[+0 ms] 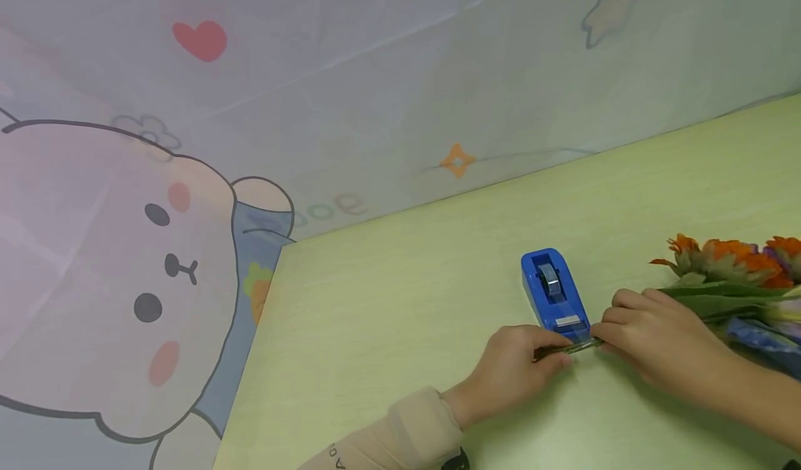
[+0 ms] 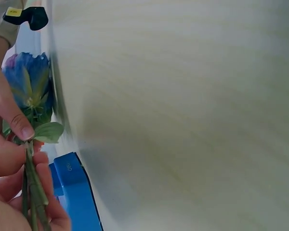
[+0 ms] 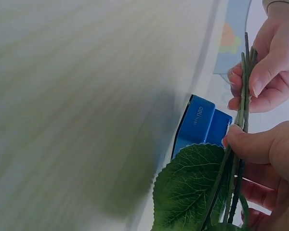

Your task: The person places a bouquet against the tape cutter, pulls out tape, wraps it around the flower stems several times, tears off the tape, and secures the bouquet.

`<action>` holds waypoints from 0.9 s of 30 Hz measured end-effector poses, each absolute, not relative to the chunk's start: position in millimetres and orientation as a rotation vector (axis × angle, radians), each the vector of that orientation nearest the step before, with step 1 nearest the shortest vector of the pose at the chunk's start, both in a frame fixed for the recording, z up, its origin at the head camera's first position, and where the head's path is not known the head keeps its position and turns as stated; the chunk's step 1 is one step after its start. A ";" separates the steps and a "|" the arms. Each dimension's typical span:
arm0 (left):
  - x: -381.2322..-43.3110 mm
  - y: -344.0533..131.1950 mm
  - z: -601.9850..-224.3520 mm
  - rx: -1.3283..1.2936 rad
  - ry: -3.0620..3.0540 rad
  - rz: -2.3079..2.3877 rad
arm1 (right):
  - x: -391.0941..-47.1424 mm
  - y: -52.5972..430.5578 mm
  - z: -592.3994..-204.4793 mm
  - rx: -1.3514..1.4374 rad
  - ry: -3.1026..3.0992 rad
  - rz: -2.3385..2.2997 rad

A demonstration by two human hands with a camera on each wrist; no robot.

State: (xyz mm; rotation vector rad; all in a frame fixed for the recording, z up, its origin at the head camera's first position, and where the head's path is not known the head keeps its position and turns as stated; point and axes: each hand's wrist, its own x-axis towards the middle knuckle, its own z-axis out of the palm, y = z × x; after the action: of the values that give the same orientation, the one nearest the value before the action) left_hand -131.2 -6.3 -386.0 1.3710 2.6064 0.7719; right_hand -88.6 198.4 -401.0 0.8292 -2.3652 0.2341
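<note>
Fingers of the left hand (image 1: 514,362) and right hand (image 1: 657,338) pinch slim green stems (image 3: 243,91) at the near end of a blue tape dispenser (image 1: 565,308) on the bench (image 1: 388,317). Stems look gathered; binding them seems unfinished. Ruffled orange flowers (image 1: 729,253) show at right; a veined, saw-edged leaf (image 3: 189,185) flanks the stems.

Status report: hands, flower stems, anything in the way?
Left hand, right hand: both gripping flower stems. Blooms beyond right hand. Blue tape dispenser close by stems; nothing seen blocking.

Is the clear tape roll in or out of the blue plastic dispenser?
In; head view shows the clear tape roll inside the blue plastic dispenser.
</note>
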 end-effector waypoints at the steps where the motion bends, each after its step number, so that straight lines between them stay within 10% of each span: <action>1: -131.3 -6.7 -385.8 1.352 2.591 0.792 | -88.9 198.4 -401.3 0.835 -2.362 0.235; 27: -134.0 -2.6 -380.9 1.013 2.359 0.861 | -90.8 200.3 -401.8 0.908 -2.354 0.191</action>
State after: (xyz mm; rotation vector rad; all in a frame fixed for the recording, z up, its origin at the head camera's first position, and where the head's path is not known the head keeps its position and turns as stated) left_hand -134.0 -2.6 -380.9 1.0131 2.3587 0.8613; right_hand -90.8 200.3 -401.8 0.9080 -2.3536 0.1909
